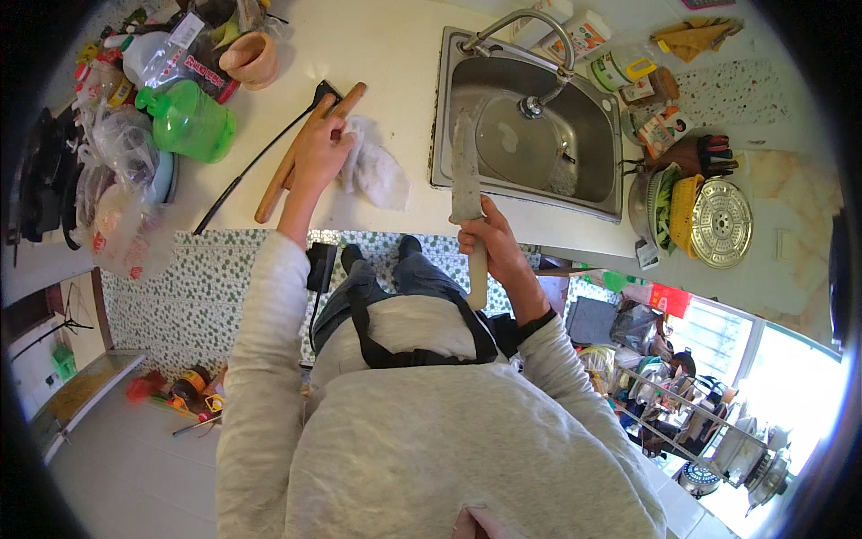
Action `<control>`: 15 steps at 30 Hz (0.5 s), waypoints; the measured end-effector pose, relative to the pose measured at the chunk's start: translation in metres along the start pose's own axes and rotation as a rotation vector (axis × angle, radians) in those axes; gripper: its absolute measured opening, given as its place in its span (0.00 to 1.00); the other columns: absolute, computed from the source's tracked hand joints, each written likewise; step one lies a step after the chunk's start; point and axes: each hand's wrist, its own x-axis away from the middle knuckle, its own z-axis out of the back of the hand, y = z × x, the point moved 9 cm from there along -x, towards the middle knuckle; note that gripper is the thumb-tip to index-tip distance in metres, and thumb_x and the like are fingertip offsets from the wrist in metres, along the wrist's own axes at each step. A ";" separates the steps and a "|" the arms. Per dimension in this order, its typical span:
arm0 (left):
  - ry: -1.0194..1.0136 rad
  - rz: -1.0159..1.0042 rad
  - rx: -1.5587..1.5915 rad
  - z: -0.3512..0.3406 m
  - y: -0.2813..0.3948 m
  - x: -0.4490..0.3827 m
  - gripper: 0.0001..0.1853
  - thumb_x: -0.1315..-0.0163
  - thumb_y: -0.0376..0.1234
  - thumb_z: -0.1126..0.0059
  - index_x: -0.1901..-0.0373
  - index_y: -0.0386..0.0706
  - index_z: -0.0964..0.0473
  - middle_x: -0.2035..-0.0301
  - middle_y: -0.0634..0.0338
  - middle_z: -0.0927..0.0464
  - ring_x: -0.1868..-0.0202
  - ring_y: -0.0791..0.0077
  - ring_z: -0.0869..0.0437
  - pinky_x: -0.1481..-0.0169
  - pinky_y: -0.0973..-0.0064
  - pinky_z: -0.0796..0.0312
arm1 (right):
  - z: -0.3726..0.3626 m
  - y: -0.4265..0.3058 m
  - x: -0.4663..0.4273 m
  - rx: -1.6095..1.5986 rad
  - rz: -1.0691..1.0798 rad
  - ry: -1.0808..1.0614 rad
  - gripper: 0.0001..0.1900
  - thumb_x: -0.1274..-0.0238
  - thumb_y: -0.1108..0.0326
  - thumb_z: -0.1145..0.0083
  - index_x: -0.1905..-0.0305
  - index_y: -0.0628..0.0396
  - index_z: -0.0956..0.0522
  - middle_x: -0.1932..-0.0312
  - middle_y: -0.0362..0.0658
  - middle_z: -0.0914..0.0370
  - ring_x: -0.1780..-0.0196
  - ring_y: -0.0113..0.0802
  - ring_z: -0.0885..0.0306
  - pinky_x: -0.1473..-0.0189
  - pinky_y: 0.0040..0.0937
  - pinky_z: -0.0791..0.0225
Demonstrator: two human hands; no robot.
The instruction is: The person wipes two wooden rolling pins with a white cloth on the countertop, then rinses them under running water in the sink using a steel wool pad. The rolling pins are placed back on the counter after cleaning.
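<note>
My right hand (497,244) is closed around the pale handle of a flat, light-coloured blade-like tool (465,168), which points away from me beside the sink's near left corner. At the left, my left hand (322,151) rests on wooden rods or handles (276,185) lying on the white countertop; whether its fingers grip them cannot be made out. A crumpled white cloth (380,172) lies just right of that hand. A black long-handled tool (252,162) lies alongside the wooden pieces.
A steel sink (525,135) with a curved faucet (572,47) is at the right. Bottles, a knife holder (687,155) and a round steamer plate (720,223) stand beyond it. Far left are a green plastic jug (192,124), a clay mortar (259,67) and plastic bags (124,209).
</note>
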 end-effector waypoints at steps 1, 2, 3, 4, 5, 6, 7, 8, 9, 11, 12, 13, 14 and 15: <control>0.027 -0.039 0.108 0.006 0.012 0.000 0.12 0.46 0.34 0.38 0.66 0.36 0.27 0.69 0.51 0.24 0.66 0.58 0.20 0.61 0.66 0.27 | 0.003 -0.002 -0.001 -0.010 -0.019 0.008 0.23 0.41 0.81 0.54 0.40 0.57 0.41 0.60 0.46 0.30 0.73 0.24 0.37 0.73 0.25 0.36; 0.059 -0.075 0.214 0.012 0.024 0.000 0.12 0.46 0.33 0.37 0.67 0.36 0.27 0.70 0.52 0.25 0.67 0.59 0.20 0.61 0.68 0.27 | 0.004 -0.005 -0.003 -0.028 -0.022 -0.001 0.23 0.41 0.81 0.54 0.40 0.57 0.41 0.60 0.46 0.29 0.73 0.24 0.37 0.73 0.25 0.36; 0.121 -0.187 0.343 0.021 0.040 0.001 0.11 0.46 0.33 0.37 0.67 0.36 0.28 0.70 0.52 0.26 0.68 0.60 0.21 0.61 0.70 0.27 | 0.006 -0.007 -0.005 -0.038 -0.035 0.001 0.23 0.41 0.81 0.54 0.40 0.57 0.41 0.60 0.46 0.29 0.73 0.24 0.37 0.73 0.25 0.36; 0.159 -0.154 0.408 0.023 0.045 -0.003 0.10 0.45 0.30 0.37 0.67 0.36 0.29 0.71 0.53 0.27 0.69 0.63 0.22 0.63 0.74 0.29 | 0.005 -0.010 -0.007 -0.043 -0.035 -0.021 0.23 0.41 0.81 0.54 0.40 0.57 0.41 0.61 0.45 0.30 0.73 0.24 0.37 0.73 0.25 0.36; 0.095 -0.145 0.268 0.019 0.053 -0.007 0.10 0.44 0.31 0.37 0.67 0.36 0.29 0.71 0.53 0.27 0.69 0.65 0.22 0.64 0.74 0.29 | 0.006 -0.011 -0.009 -0.043 -0.044 -0.028 0.23 0.41 0.81 0.54 0.40 0.56 0.41 0.62 0.45 0.30 0.73 0.24 0.37 0.73 0.25 0.36; 0.021 -0.137 0.124 0.014 0.059 -0.011 0.10 0.44 0.31 0.38 0.66 0.36 0.29 0.71 0.53 0.27 0.69 0.66 0.22 0.65 0.74 0.29 | 0.003 -0.012 -0.013 -0.044 -0.063 -0.055 0.23 0.41 0.81 0.54 0.41 0.56 0.41 0.63 0.44 0.30 0.73 0.24 0.36 0.73 0.25 0.36; -0.071 -0.082 -0.031 0.007 0.059 -0.015 0.11 0.43 0.31 0.38 0.65 0.36 0.29 0.71 0.52 0.26 0.70 0.67 0.22 0.66 0.73 0.29 | 0.003 -0.015 -0.015 -0.030 -0.038 -0.069 0.23 0.41 0.81 0.54 0.41 0.56 0.40 0.64 0.44 0.31 0.73 0.24 0.36 0.73 0.25 0.36; 0.034 -0.103 0.080 0.018 0.065 -0.014 0.09 0.41 0.32 0.40 0.65 0.37 0.29 0.72 0.52 0.26 0.70 0.70 0.23 0.67 0.73 0.30 | -0.001 -0.019 -0.020 -0.017 -0.016 -0.107 0.22 0.41 0.81 0.54 0.41 0.56 0.40 0.65 0.43 0.32 0.73 0.24 0.36 0.73 0.25 0.37; 0.080 -0.133 0.158 0.025 0.071 -0.020 0.09 0.40 0.32 0.41 0.65 0.37 0.29 0.73 0.56 0.27 0.71 0.74 0.25 0.66 0.75 0.31 | -0.004 -0.023 -0.022 -0.031 0.019 -0.136 0.22 0.41 0.80 0.54 0.41 0.55 0.40 0.66 0.42 0.32 0.73 0.24 0.36 0.73 0.25 0.37; 0.105 -0.042 0.275 0.033 0.067 -0.022 0.08 0.37 0.32 0.43 0.64 0.38 0.29 0.75 0.64 0.28 0.72 0.80 0.29 0.65 0.79 0.33 | -0.004 -0.017 -0.029 0.009 -0.058 -0.102 0.23 0.41 0.79 0.53 0.40 0.54 0.41 0.67 0.41 0.34 0.73 0.24 0.35 0.73 0.24 0.36; 0.132 -0.040 0.280 0.039 0.069 -0.022 0.07 0.37 0.32 0.44 0.64 0.38 0.29 0.75 0.64 0.28 0.71 0.81 0.29 0.64 0.79 0.33 | -0.008 -0.019 -0.031 0.017 -0.048 -0.124 0.23 0.40 0.79 0.53 0.40 0.54 0.41 0.66 0.41 0.34 0.73 0.24 0.34 0.73 0.24 0.36; 0.172 -0.068 0.291 0.046 0.073 -0.022 0.06 0.37 0.32 0.44 0.64 0.39 0.29 0.74 0.64 0.28 0.70 0.81 0.29 0.64 0.80 0.33 | -0.012 -0.023 -0.034 0.018 -0.022 -0.146 0.23 0.40 0.79 0.53 0.40 0.54 0.41 0.65 0.41 0.33 0.73 0.24 0.34 0.73 0.24 0.36; 0.203 -0.102 0.302 0.054 0.078 -0.023 0.06 0.37 0.32 0.45 0.64 0.39 0.28 0.74 0.64 0.27 0.69 0.82 0.28 0.63 0.80 0.33 | -0.017 -0.027 -0.035 -0.031 0.004 -0.180 0.22 0.40 0.78 0.53 0.41 0.54 0.40 0.63 0.41 0.33 0.72 0.25 0.33 0.72 0.24 0.34; 0.196 -0.098 0.311 0.056 0.081 -0.024 0.05 0.36 0.32 0.45 0.64 0.40 0.28 0.73 0.64 0.27 0.68 0.82 0.28 0.62 0.80 0.32 | -0.017 -0.028 -0.039 0.004 -0.017 -0.149 0.21 0.40 0.78 0.53 0.42 0.54 0.39 0.62 0.41 0.33 0.71 0.25 0.33 0.72 0.25 0.34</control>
